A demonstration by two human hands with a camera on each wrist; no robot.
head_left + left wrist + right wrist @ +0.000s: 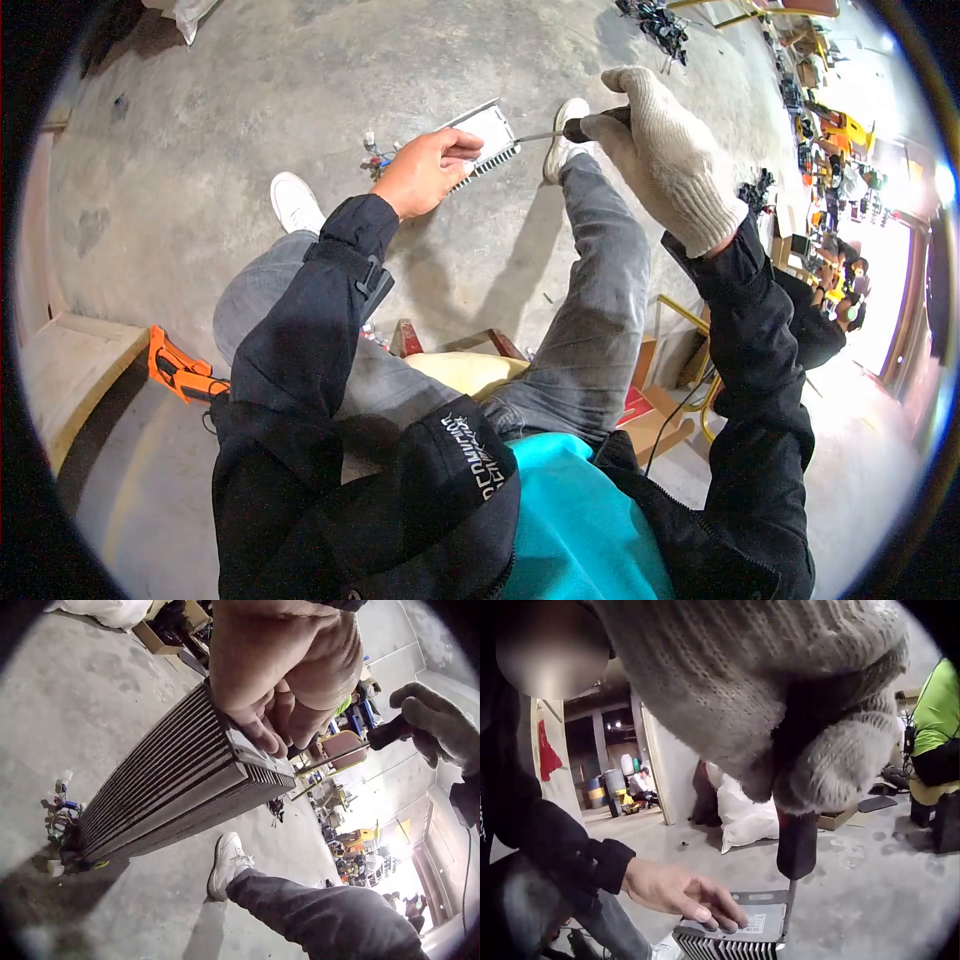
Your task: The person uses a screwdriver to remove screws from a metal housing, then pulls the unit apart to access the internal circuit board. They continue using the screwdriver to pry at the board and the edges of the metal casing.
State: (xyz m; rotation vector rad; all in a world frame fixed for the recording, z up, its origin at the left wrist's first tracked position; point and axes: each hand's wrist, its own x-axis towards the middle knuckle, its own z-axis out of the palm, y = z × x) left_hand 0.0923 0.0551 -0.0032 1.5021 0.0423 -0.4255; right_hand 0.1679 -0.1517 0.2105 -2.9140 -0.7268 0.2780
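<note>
Gloved right hand (pixel 780 712) gripping screwdriver (pixel 795 847) — bare left hand (pixel 289 671) clutching finned metal unit (pixel 165 787) — wires (pixel 60 825) left-wrist-only.

This is looking like a workshop or warehouse. A bare concrete floor (pixel 250 80) is stretching out, with cardboard boxes (pixel 655 415), white sacks (pixel 742 814) and piles of parts (pixel 655 25) lying around.

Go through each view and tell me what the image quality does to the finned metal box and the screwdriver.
Head view: fisheye bends the floor, glare whites out the right edge, yet the finned metal box and screwdriver stay sharp. Left wrist view: the left hand looms close and soft; bright doorway behind. Right wrist view: the gloved right hand blurs and fills the top, and only the box's end shows.
</note>
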